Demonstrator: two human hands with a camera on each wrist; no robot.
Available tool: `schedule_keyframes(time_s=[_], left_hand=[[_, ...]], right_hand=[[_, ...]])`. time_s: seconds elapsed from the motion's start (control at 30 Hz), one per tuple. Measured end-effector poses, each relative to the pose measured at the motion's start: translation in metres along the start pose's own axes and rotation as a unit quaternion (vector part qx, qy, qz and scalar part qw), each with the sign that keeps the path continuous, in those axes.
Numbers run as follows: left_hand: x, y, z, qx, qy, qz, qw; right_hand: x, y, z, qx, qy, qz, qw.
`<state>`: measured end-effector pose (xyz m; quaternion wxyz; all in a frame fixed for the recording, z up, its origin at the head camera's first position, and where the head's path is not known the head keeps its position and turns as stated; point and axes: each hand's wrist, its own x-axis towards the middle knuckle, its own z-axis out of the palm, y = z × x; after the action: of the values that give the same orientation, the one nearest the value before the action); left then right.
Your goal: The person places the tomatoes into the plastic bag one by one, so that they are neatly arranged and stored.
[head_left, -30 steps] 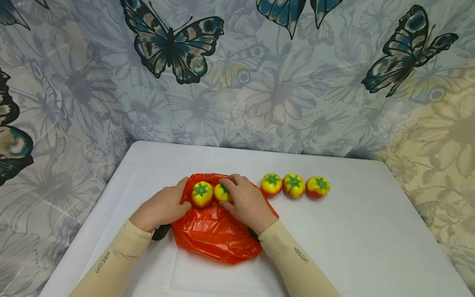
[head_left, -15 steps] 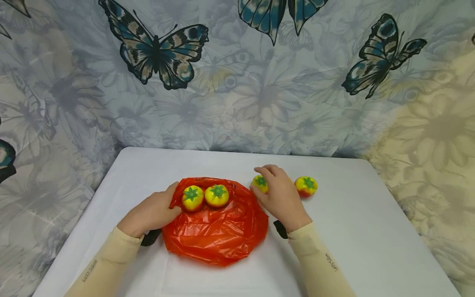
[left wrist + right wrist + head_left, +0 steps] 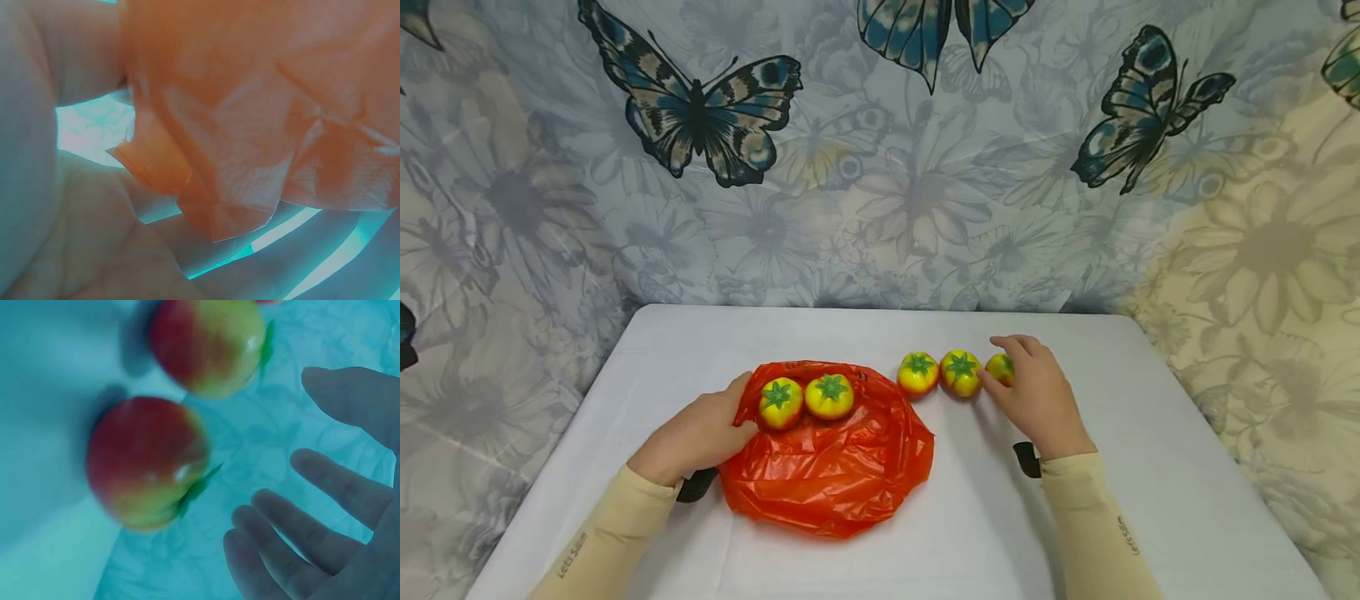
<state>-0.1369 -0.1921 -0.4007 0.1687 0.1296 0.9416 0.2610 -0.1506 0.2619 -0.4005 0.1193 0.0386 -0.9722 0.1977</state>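
Note:
A crinkled red plastic bag lies on the white table. Two yellow-and-red tomatoes with green star-shaped tops, a left one and a right one, sit on the red plastic toward its far side. My left hand pinches the bag's left edge; the left wrist view shows the red film between thumb and fingers. Beyond the bag's right side, three similar tomatoes stand in a row: one near the bag, a middle one and a far-right one. My right hand hovers with spread fingers by the last, apart from it in the right wrist view.
The white table runs back to a wall covering with flowers and butterflies. Dark wrist-worn pieces show beneath both wrists.
My right hand has let go of the right tomato on the bag and moved right along the row to the last one. My left hand stays at the bag's edge. The head view has shifted.

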Motion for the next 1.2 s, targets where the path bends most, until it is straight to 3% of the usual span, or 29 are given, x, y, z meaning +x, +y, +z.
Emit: schedule_keyframes(time_s=[0.3,0.7,1.2], left_hand=[[-0.002,-0.002,0.006,-0.002,0.005,-0.003,1.0000],[-0.002,-0.001,0.003,0.010,0.006,-0.003,0.9999],[0.002,0.001,0.002,0.001,0.004,0.001,1.0000]], right_hand=[[0.004,0.022,-0.002,-0.002,-0.046,0.022,0.999],[0.008,0.039,0.012,0.013,-0.103,0.058,0.993],[0.008,0.043,0.014,0.008,-0.098,0.061,0.993]])
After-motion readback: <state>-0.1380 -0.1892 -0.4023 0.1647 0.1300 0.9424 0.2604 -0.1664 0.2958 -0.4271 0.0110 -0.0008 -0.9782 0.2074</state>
